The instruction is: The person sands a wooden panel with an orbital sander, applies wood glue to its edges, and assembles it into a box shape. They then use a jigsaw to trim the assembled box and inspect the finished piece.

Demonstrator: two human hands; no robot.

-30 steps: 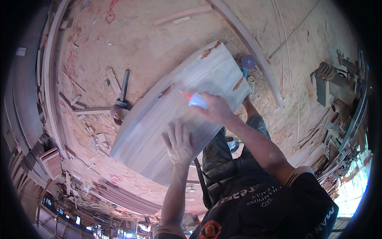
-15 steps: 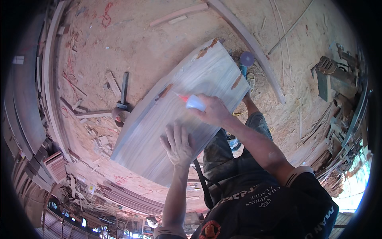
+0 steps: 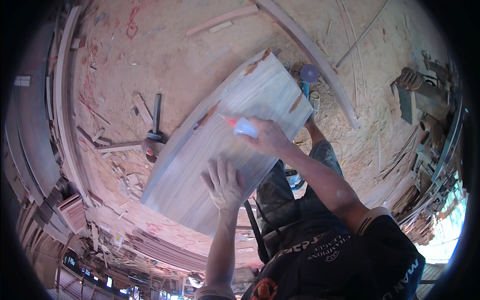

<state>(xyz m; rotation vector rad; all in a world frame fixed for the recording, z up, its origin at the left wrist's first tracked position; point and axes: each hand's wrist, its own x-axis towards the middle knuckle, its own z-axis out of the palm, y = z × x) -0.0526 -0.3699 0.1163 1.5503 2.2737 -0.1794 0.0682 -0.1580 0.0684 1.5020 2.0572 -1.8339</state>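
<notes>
A broad, pale wooden slab [image 3: 200, 160] lies slantwise in front of me, with brown filled or rough patches along its far edge and right end. My right hand [image 3: 270, 137] is wrapped round a small white glue bottle [image 3: 245, 128] with a red cap. The bottle's thin nozzle points left, close to a brown patch [image 3: 207, 115] at the slab's far edge. Flat on the slab rests my left hand [image 3: 223, 184], fingers spread, nearer to me than the bottle.
A hammer-like tool [image 3: 156, 117] and wood scraps lie on the dirt floor to the left. Beyond the slab's right end are a power tool with a round purple disc [image 3: 309, 73] and a long curved beam [image 3: 320, 60]. Stacked boards [image 3: 30, 130] line the far left.
Both hands and the bottle keep nearly the same place over the slab. The view has shifted very slightly.
</notes>
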